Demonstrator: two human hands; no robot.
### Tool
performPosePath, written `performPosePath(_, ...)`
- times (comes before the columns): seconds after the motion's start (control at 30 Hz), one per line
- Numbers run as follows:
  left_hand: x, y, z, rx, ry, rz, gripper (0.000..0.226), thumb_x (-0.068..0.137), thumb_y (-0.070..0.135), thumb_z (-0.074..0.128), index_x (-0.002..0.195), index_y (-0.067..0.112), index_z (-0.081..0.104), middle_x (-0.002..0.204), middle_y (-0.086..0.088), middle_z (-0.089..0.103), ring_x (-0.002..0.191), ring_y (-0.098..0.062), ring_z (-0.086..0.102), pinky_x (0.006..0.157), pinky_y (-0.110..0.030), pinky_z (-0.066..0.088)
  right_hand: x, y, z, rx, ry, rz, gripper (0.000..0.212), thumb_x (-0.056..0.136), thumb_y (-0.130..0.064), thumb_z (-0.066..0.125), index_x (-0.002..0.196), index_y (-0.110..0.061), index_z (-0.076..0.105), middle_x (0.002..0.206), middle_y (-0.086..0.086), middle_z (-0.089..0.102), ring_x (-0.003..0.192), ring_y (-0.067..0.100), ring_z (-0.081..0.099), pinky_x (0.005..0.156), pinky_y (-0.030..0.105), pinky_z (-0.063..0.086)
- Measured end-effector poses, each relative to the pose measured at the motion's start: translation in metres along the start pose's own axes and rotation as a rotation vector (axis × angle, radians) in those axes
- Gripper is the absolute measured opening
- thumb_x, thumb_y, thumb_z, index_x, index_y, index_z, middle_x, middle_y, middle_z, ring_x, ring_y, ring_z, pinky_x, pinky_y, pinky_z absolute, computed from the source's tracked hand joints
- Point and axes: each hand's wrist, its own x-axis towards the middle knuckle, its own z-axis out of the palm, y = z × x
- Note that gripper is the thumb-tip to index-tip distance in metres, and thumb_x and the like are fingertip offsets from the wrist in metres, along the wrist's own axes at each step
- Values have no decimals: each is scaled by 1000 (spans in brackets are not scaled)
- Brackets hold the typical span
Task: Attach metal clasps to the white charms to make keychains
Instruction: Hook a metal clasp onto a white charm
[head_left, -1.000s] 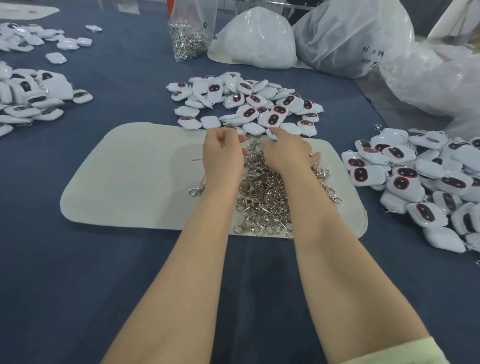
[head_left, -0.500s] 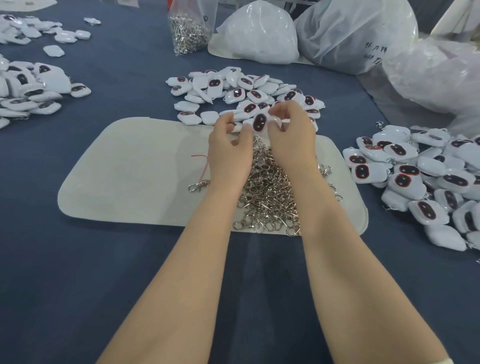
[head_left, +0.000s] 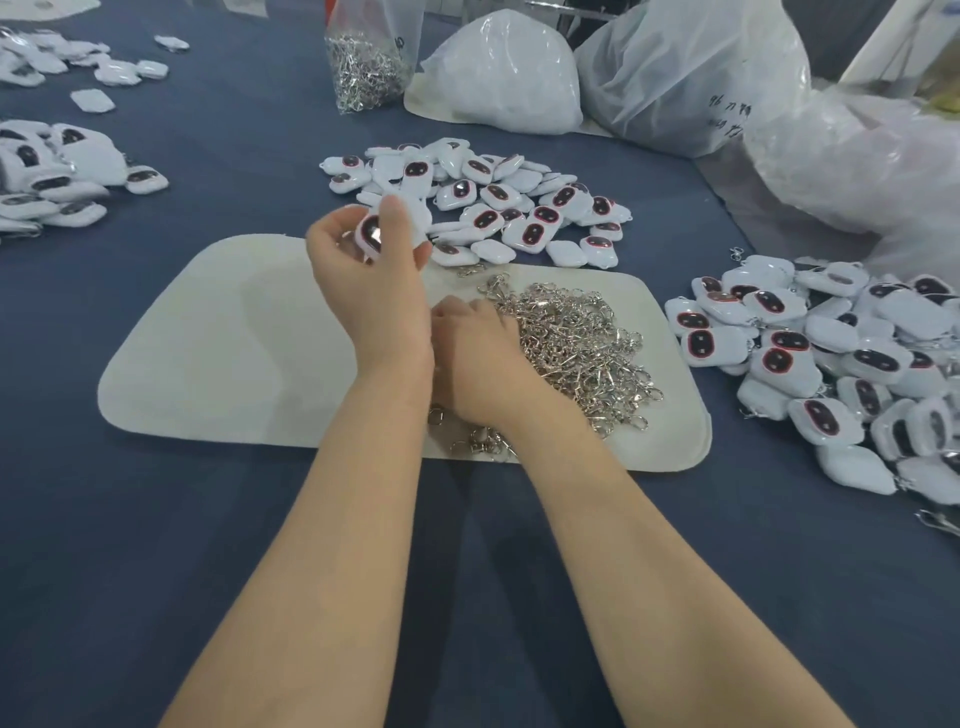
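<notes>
One small white plastic charm with a dark, red-rimmed oval face (head_left: 371, 232) sits pinched in the left hand (head_left: 371, 270), thumb on its front and fingers curled behind it, raised just above the near edge of the loose heap of unclasped white charms (head_left: 483, 202). The right hand (head_left: 480, 364) lies knuckles-up on the pile of silver metal clasps (head_left: 576, 343), fingers tucked into it; whether they have closed on a clasp I cannot tell.

The charm looks light, rigid and glossy, so likely slippery; a hold across its flat faces, leaving free whatever corner loop it has, should suit threading. That loop is not visible here. The clasps seem stiff, thin and prone to tangling, so one probably needs teasing out by its ring rather than lifting from the middle of the heap.

The clasps rest on a pale cream rounded felt mat (head_left: 234, 353) laid on a dark blue cloth-covered table (head_left: 156, 545). To the right lies a heap of charms with clasps fitted (head_left: 831, 353); more white charms (head_left: 52, 176) lie at the far left. Farther back stand a clear bag of spare clasps (head_left: 369, 67) and bulky translucent plastic sacks (head_left: 691, 73).
</notes>
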Motion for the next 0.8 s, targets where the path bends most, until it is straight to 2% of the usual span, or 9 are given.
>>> performPosePath(0.13, -3, -3, 2, 9, -21, -20, 21, 89, 10, 64, 100, 9, 47, 108, -8, 48, 76, -2, 60, 65, -18, 54, 0, -5, -2, -46, 32, -19, 18, 82, -5, 46, 97, -13, 53, 89, 2, 37, 105, 33, 46, 90, 44, 30)
performPosePath(0.23, -2, -5, 2, 58, -72, -37, 21, 88, 6, 63, 105, 3, 52, 100, -5, 53, 75, -6, 61, 66, -17, 52, 1, 5, -3, -6, 121, 57, 12, 87, -8, 47, 91, -19, 44, 88, 1, 54, 96, 28, 53, 87, 39, 32)
performPosePath(0.33, -3, -10, 2, 193, -172, -99, 12, 86, 1, 60, 97, 5, 57, 83, 1, 59, 67, -7, 61, 72, -23, 55, -3, 22, -13, 471, 383, 239, 11, 94, -15, 52, 86, -20, 47, 78, -8, 57, 70, 10, 53, 68, 16, 40)
performPosePath(0.4, -8, -12, 3, 236, -259, -189, 16, 89, -1, 56, 91, 14, 50, 87, 0, 59, 65, -8, 67, 68, -24, 57, -5, 35, -19, 777, 531, 356, 14, 94, -18, 56, 82, -23, 50, 77, -8, 59, 65, 5, 53, 57, 6, 41)
performPosePath(0.47, -13, -15, 4, 293, -334, -234, 19, 92, -1, 51, 98, 16, 45, 95, -3, 56, 61, -9, 69, 59, -21, 56, -5, 45, -19, 1040, 589, 433, 13, 92, -16, 59, 81, -22, 54, 79, -4, 62, 69, 8, 58, 71, 16, 51)
performPosePath(0.53, -15, -19, 5, 431, -407, -167, 28, 93, 0, 46, 113, 19, 44, 100, 0, 55, 66, -14, 71, 62, -28, 58, -3, 50, -19, 1180, 622, 447, 11, 92, -13, 60, 83, -17, 56, 78, -2, 63, 68, 7, 61, 79, 29, 55)
performPosePath(0.63, -17, -21, 4, 628, -512, -55, 25, 92, 8, 49, 110, 24, 55, 104, 2, 59, 88, -25, 67, 83, -46, 55, -2, 52, -18, 1304, 635, 377, 10, 91, -4, 57, 85, -11, 56, 75, 0, 68, 69, 9, 66, 69, 23, 54)
performPosePath(0.73, -19, -21, 4, 697, -567, -42, 11, 91, 17, 56, 96, 23, 63, 105, 0, 64, 99, -23, 63, 90, -46, 51, -2, 51, -17, 1306, 618, 363, 12, 89, 1, 58, 87, -10, 56, 77, 5, 69, 69, 11, 68, 66, 21, 53)
performPosePath(0.8, -20, -22, 4, 710, -568, -15, 8, 90, 20, 58, 95, 21, 65, 101, -1, 66, 94, -23, 63, 89, -45, 52, -3, 52, -16, 1241, 614, 378, 13, 89, 0, 60, 86, -12, 56, 76, 4, 68, 65, 10, 67, 65, 22, 53)
